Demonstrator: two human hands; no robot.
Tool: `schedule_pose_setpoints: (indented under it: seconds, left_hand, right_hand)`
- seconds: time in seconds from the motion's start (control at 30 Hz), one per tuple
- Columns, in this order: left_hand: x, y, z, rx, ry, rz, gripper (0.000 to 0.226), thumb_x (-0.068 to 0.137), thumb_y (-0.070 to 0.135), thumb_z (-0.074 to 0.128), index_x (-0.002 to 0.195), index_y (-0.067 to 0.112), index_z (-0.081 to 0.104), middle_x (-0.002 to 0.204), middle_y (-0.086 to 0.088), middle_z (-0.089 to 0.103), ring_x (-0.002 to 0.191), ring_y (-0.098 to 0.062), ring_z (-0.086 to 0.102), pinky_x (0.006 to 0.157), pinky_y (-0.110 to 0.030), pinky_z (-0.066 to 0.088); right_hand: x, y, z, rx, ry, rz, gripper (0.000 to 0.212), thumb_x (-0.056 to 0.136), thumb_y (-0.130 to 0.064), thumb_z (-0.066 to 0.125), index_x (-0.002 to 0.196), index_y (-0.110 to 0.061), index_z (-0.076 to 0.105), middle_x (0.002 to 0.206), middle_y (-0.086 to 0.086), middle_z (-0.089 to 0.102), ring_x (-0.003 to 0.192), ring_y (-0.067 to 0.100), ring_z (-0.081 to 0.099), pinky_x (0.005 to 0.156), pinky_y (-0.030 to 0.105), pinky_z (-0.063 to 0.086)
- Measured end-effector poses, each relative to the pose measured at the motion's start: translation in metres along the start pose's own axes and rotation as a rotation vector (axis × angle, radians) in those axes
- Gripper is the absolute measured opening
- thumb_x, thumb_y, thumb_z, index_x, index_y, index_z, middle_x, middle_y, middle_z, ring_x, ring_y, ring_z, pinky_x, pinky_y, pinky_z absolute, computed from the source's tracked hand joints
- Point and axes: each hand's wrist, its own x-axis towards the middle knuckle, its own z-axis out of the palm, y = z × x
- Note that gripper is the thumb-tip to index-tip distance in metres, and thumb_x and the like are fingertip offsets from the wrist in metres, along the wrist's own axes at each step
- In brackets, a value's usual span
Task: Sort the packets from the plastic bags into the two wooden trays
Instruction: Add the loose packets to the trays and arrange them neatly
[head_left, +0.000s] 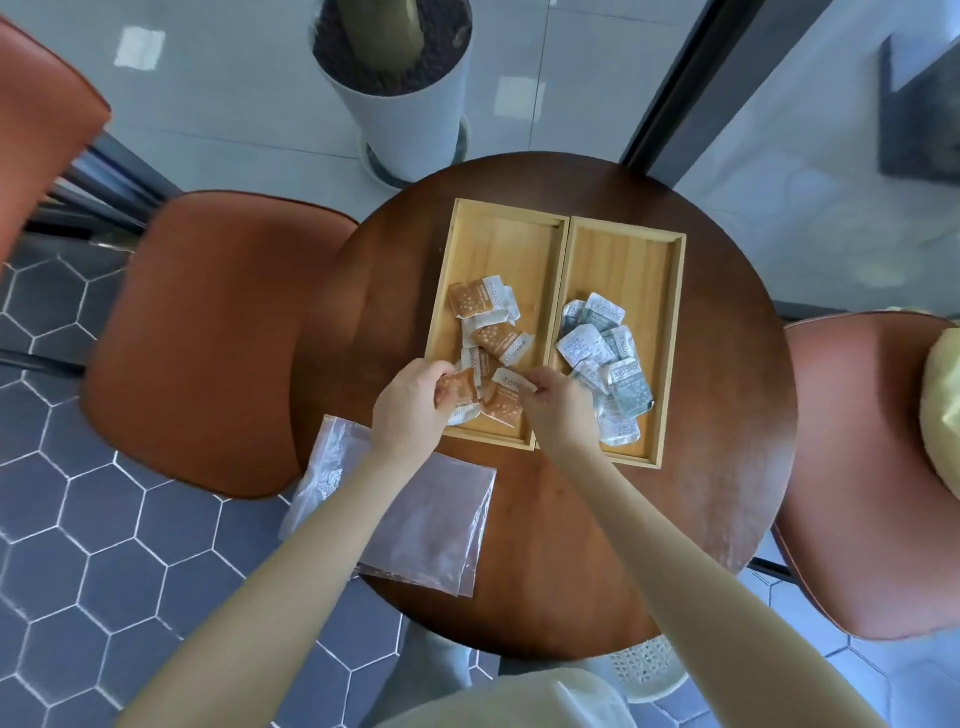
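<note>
Both hands are down over the near end of the left wooden tray, the one with the orange packets. The left hand has its fingers curled around an orange packet, pinching it by the edge. The right hand is mostly closed too, thumb and fingers nipping the white end of another orange packet that looks like it's lying on the pile.

Just right of the right hand sits the right wooden tray with the silver-grey packets heaped at its near end. The plastic bags lie flat under the left forearm and look empty, so I'd guess this is pretty much the tail end of the sort.

What could go wrong: the piles are bunched near the front rims, so nudging one while letting go could slide a packet over the edge onto the round table. Also the trays touch side by side, so a sloppy drop near the shared wall could land orange in with the grey.
</note>
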Motion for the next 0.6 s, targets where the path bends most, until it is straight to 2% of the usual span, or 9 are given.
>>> schedule_pose_setpoints:
  seconds: [0.1, 0.17, 0.23, 0.33, 0.4, 0.47, 0.6]
  left_hand:
    - [-0.005, -0.001, 0.002, 0.135, 0.032, 0.080, 0.033, 0.076, 0.013, 0.072, 0.108, 0.009, 0.064, 0.110, -0.011, 0.065, 0.102, -0.028, 0.061, 0.081, -0.038, 0.053]
    - [-0.011, -0.002, 0.004, 0.206, 0.048, 0.170, 0.032, 0.070, 0.013, 0.077, 0.101, 0.009, 0.067, 0.105, -0.010, 0.067, 0.097, -0.028, 0.063, 0.076, -0.039, 0.053]
    - [-0.018, -0.003, 0.007, 0.262, 0.054, 0.251, 0.022, 0.073, 0.013, 0.073, 0.095, 0.009, 0.069, 0.098, -0.008, 0.068, 0.091, -0.027, 0.064, 0.070, -0.037, 0.053]
    - [-0.028, -0.005, 0.013, 0.335, 0.021, 0.302, 0.017, 0.080, 0.014, 0.061, 0.095, 0.012, 0.068, 0.094, -0.004, 0.068, 0.086, -0.024, 0.064, 0.064, -0.034, 0.051]
    - [-0.033, -0.006, 0.016, 0.353, -0.046, 0.281, 0.025, 0.078, 0.017, 0.062, 0.102, 0.013, 0.066, 0.099, -0.005, 0.067, 0.091, -0.024, 0.064, 0.065, -0.035, 0.053]
    - [-0.036, -0.007, 0.019, 0.361, -0.130, 0.235, 0.036, 0.076, 0.021, 0.067, 0.110, 0.011, 0.062, 0.109, -0.007, 0.065, 0.099, -0.025, 0.063, 0.069, -0.037, 0.054]
    - [-0.035, -0.008, 0.019, 0.386, -0.197, 0.209, 0.042, 0.077, 0.029, 0.067, 0.114, 0.011, 0.061, 0.116, -0.009, 0.063, 0.104, -0.025, 0.062, 0.073, -0.039, 0.054]
  right_hand:
    - [-0.004, 0.004, 0.007, -0.162, 0.103, -0.119, 0.036, 0.085, -0.008, 0.054, 0.121, -0.009, 0.058, 0.117, 0.012, 0.062, 0.110, 0.030, 0.053, 0.087, 0.041, 0.048]
    - [-0.010, 0.008, 0.012, -0.256, 0.198, -0.232, 0.033, 0.079, -0.002, 0.059, 0.112, -0.004, 0.063, 0.109, 0.015, 0.065, 0.101, 0.036, 0.057, 0.081, 0.045, 0.052]
    - [-0.016, 0.013, 0.017, -0.350, 0.227, -0.336, 0.028, 0.073, 0.001, 0.064, 0.101, -0.003, 0.067, 0.099, 0.015, 0.068, 0.089, 0.036, 0.062, 0.074, 0.042, 0.054]
    - [-0.027, 0.017, 0.023, -0.495, 0.160, -0.440, 0.025, 0.075, -0.006, 0.061, 0.099, -0.009, 0.067, 0.097, 0.007, 0.070, 0.087, 0.029, 0.064, 0.073, 0.037, 0.054]
    - [-0.032, 0.019, 0.027, -0.583, 0.077, -0.448, 0.033, 0.080, -0.016, 0.048, 0.107, -0.011, 0.065, 0.109, 0.005, 0.069, 0.098, 0.025, 0.063, 0.079, 0.036, 0.053]
    - [-0.036, 0.022, 0.029, -0.666, 0.021, -0.421, 0.040, 0.082, -0.021, 0.043, 0.115, -0.010, 0.063, 0.120, 0.006, 0.066, 0.109, 0.024, 0.061, 0.086, 0.037, 0.051]
    - [-0.035, 0.027, 0.030, -0.695, -0.015, -0.404, 0.039, 0.081, -0.019, 0.059, 0.117, -0.007, 0.061, 0.123, 0.008, 0.064, 0.114, 0.026, 0.060, 0.092, 0.041, 0.049]
